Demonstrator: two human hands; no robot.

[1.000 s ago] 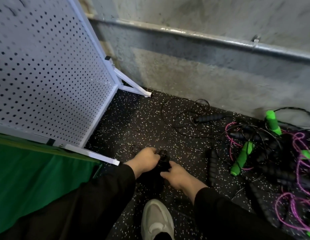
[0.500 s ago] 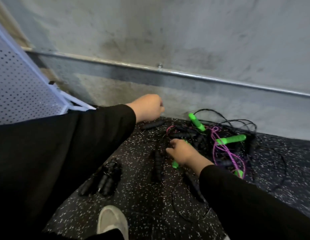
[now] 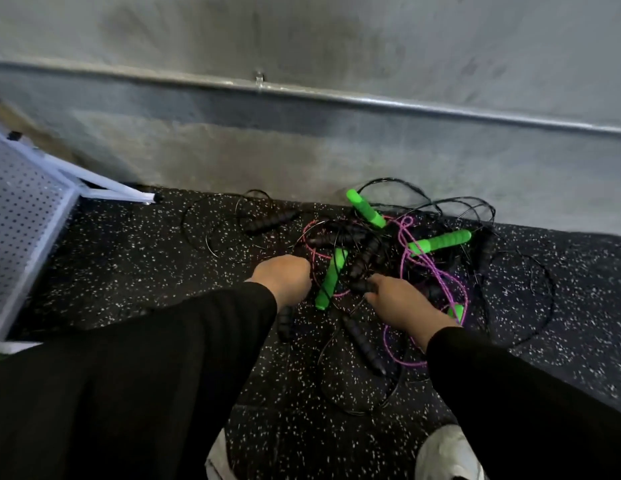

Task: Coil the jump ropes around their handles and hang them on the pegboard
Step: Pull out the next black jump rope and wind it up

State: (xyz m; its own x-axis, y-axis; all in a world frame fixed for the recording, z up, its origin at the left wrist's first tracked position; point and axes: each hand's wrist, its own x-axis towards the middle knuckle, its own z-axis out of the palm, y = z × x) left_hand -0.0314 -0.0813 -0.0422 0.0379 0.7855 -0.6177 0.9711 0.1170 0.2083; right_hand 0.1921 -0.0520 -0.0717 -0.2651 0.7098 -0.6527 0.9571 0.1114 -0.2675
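Observation:
A tangle of jump ropes [image 3: 399, 258] lies on the speckled floor by the wall, with green handles [image 3: 440, 241], black handles [image 3: 269, 221] and pink, purple and black cords. My left hand [image 3: 283, 277] is down at the pile's left edge. Its fingers curl over the top end of a black handle [image 3: 285, 322] that sticks out below it. My right hand [image 3: 395, 301] reaches into the middle of the pile and pinches the end of another black handle [image 3: 361, 286]. The white pegboard [image 3: 21, 216] stands at the far left.
The pegboard's white foot [image 3: 122, 195] juts onto the floor near the wall. A metal rail [image 3: 337, 95] runs along the concrete wall. A loose black handle [image 3: 362, 344] and cord loops lie toward me. My two shoes [image 3: 447, 452] are at the bottom edge.
My view swung right, from the pegboard to the rope pile. My left hand came down from the air to the pile's left edge, and my right hand shifted onto a black handle.

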